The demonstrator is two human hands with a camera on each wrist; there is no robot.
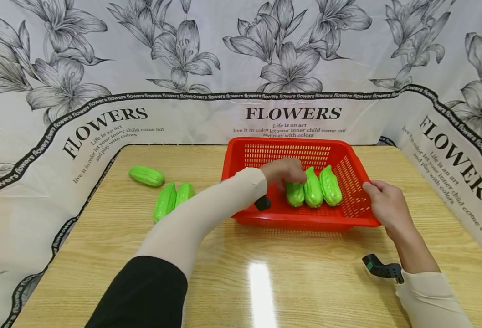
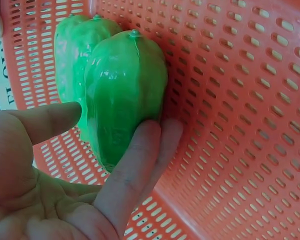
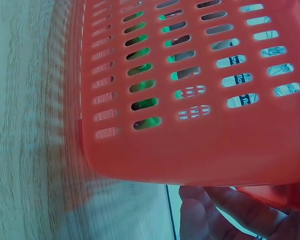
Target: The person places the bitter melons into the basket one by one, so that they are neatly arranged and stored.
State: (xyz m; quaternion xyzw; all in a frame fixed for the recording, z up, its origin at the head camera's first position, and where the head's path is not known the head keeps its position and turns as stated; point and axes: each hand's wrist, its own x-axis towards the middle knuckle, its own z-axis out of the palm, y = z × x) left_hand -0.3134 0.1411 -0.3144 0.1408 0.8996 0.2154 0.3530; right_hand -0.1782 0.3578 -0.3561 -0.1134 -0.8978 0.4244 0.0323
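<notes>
Inside a red plastic basket (image 1: 298,222), my left hand (image 1: 283,170) holds the leftmost of three glossy green ridged vegetables (image 1: 295,197). In the left wrist view, the thumb (image 2: 60,120) lies along one side of this vegetable (image 2: 125,85) and the fingers (image 2: 135,160) along the other. Two more green vegetables (image 1: 322,187) lie side by side to its right, their stem ends toward the back. At the basket's right end, my right hand (image 1: 390,207) grips the rim. From the right wrist view, its fingers (image 3: 200,215) show at the rim, below the slotted wall.
Left of the basket, a green vegetable (image 1: 146,176) lies crosswise on the wooden table (image 1: 224,282). Two others (image 1: 165,202) lie nearer, partly covered by my left arm. A white flower-printed cloth (image 1: 208,116) stands behind the table and along its sides.
</notes>
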